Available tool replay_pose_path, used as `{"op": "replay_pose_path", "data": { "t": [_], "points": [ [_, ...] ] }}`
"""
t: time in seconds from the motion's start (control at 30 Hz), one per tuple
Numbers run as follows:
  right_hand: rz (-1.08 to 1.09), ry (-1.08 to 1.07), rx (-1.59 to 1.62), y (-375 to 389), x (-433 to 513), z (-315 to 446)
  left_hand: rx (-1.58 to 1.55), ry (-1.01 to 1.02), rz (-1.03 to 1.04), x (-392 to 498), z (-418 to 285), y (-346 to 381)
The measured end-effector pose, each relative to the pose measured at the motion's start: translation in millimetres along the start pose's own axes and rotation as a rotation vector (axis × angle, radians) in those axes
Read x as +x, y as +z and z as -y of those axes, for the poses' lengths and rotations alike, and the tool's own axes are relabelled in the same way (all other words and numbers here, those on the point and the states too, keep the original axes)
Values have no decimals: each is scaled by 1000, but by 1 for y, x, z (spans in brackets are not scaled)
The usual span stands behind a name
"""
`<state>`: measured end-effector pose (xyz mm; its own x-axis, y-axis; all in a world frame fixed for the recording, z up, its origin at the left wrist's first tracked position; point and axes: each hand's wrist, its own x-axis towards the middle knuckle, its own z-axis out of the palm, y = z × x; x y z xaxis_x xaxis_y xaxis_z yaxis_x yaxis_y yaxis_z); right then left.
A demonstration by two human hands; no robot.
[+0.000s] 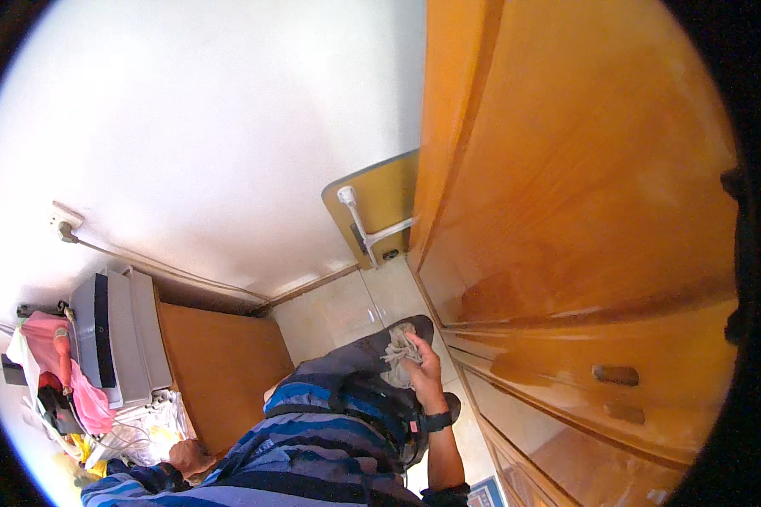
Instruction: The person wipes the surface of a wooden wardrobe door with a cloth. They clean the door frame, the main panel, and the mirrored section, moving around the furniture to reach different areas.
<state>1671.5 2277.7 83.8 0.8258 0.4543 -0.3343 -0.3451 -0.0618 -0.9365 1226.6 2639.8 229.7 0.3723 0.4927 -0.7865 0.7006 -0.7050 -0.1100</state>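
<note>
My right hand (426, 372), with a dark band on its wrist, holds a crumpled grey-beige cloth (401, 356) in front of my dark trousers. Lower left, my left hand (191, 457) is at the near corner of a brown wooden cabinet top (225, 367), beside crinkled clear plastic (165, 421). Its fingers are bent and partly hidden, so I cannot tell whether it grips anything. A grey printer-like machine (123, 339) stands just beyond that plastic. My striped blue shirt fills the bottom of the view.
Glossy wooden wardrobe doors (577, 177) with recessed handles rise on the right. A folded table (387, 196) with white metal legs leans against the white wall (228, 114). A cable runs from a wall socket (63, 218). Pink plastic (92, 396) and a red-handled tool (62, 348) lie left.
</note>
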Motion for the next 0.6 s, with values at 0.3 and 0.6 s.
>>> {"op": "replay_pose_path", "data": {
  "t": [0.3, 0.6],
  "points": [
    [61, 24, 13, 3, 18, -19, 139, 295, 372, 32, 4, -47],
    [-55, -15, 4, -9, -10, -15, 348, 687, -305, 142, -188, -161]
  ]
}}
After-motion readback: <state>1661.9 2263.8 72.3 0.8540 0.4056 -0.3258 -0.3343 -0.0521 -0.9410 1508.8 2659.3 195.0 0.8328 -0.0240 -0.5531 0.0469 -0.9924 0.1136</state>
